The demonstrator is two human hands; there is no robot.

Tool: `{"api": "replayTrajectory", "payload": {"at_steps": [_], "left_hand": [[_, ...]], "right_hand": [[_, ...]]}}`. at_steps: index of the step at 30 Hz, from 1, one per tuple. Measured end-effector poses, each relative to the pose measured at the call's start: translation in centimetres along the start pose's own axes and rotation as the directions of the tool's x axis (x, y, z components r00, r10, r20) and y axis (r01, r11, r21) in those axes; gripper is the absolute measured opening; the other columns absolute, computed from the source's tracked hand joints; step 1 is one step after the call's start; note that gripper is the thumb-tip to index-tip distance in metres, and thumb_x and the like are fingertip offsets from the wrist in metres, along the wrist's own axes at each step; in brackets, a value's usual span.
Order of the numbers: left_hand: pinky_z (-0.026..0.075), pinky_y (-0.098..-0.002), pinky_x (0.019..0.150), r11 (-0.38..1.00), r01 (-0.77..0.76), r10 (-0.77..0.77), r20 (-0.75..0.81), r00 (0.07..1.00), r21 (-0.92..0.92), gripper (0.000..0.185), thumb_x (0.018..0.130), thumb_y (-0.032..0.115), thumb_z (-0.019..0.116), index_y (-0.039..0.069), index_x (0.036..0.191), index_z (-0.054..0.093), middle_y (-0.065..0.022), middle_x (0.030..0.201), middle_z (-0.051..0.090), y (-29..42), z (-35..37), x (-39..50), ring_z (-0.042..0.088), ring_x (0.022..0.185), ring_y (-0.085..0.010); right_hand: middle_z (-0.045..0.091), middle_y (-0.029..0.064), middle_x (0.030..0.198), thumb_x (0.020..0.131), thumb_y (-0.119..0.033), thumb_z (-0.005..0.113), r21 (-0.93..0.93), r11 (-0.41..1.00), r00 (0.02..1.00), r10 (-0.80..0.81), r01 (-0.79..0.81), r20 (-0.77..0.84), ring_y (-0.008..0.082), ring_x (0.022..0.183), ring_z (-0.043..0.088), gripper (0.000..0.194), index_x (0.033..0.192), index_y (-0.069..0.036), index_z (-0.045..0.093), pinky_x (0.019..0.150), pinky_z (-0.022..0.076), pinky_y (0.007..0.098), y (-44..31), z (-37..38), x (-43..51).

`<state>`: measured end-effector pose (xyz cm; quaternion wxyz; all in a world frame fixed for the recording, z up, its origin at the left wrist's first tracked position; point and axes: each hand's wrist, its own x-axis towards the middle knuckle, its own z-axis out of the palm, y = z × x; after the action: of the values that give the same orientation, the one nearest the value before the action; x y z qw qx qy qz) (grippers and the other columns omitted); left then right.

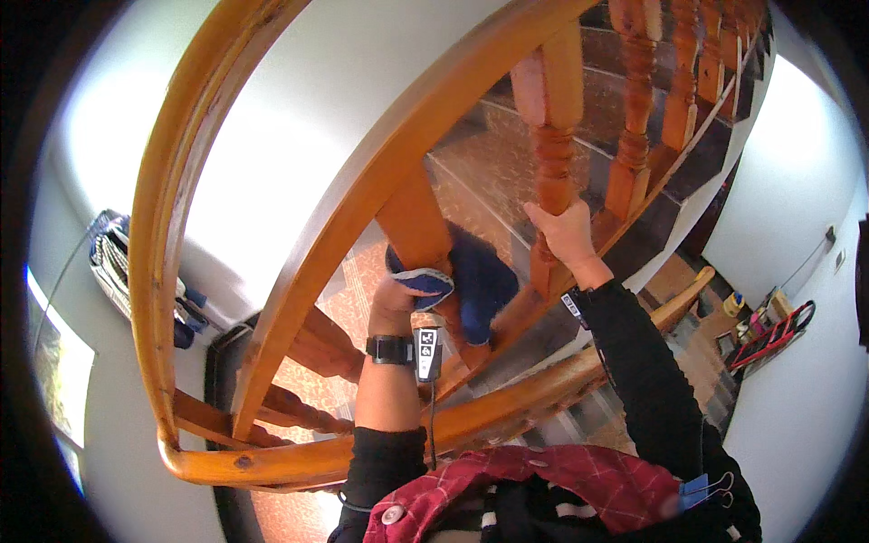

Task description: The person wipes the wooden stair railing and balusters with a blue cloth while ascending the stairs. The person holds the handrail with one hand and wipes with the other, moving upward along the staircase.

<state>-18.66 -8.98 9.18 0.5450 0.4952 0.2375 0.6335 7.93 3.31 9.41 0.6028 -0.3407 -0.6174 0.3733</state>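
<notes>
My left hand (pixel 394 298) grips a dark blue cloth (pixel 431 282) with a pale edge, wrapped against the lower part of a square-cut wooden baluster (pixel 415 220). A larger blue piece (pixel 481 282) shows on the baluster's far side; whether it is the same cloth I cannot tell. Most of my left fingers are hidden by the cloth and the wood. To the right, my right hand (pixel 574 234) is closed around the turned section of the neighbouring baluster (pixel 555 159), thumb on the near side. Above both hands runs the orange-brown wooden handrail (pixel 353 197).
Tiled stairs (pixel 495 142) descend behind the balusters. A second curved handrail (pixel 159 237) bends round at left, and a lower rail (pixel 489 414) crosses before my body. Clothes (pixel 112 265) hang by the left wall. A red-framed folding cart (pixel 770 336) stands far right among small items.
</notes>
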Motion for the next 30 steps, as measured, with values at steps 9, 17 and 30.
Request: {"api": "replayTrajectory", "payload": {"at_steps": [9,17,30], "left_hand": [[0.053,-0.0375,0.092,0.69,-0.081,0.487,-0.378,0.787,0.719,0.052,0.072,0.009,0.087,-0.002,0.115,0.061,-0.0142,0.108,0.069,-2.0,4.3,-0.3,0.068,0.098,-0.0257],[0.053,-0.0408,0.077,0.273,0.057,0.861,-0.271,0.431,0.96,0.047,0.074,0.021,0.089,-0.005,0.101,0.061,-0.0165,0.095,0.068,-2.9,11.1,1.1,0.067,0.087,-0.0299],[0.055,-0.0366,0.091,0.983,-0.041,0.038,-0.022,0.999,-0.178,0.047,0.086,0.009,0.078,0.005,0.129,0.061,-0.0089,0.12,0.067,-1.1,-0.5,0.3,0.065,0.106,-0.0227]], "right_hand": [[0.072,0.008,0.084,0.082,-0.019,0.081,-0.088,0.987,0.978,-0.143,0.131,-0.149,0.0183,0.077,0.067,0.032,0.103,0.003,0.07,0.073,0.0538,0.0344,-0.2,0.4,0.0],[0.073,0.01,0.091,0.082,-0.018,0.08,-0.097,0.995,0.997,-0.023,0.016,-0.076,0.0186,0.082,0.067,0.031,0.103,0.003,0.071,0.077,0.0533,0.0353,-0.6,0.1,-0.2],[0.072,0.0067,0.09,0.085,-0.019,0.079,-0.088,0.993,0.996,-0.078,0.075,-0.034,0.0159,0.082,0.067,0.027,0.101,0.001,0.069,0.075,0.0532,0.033,-0.7,-0.1,-0.5]]}}
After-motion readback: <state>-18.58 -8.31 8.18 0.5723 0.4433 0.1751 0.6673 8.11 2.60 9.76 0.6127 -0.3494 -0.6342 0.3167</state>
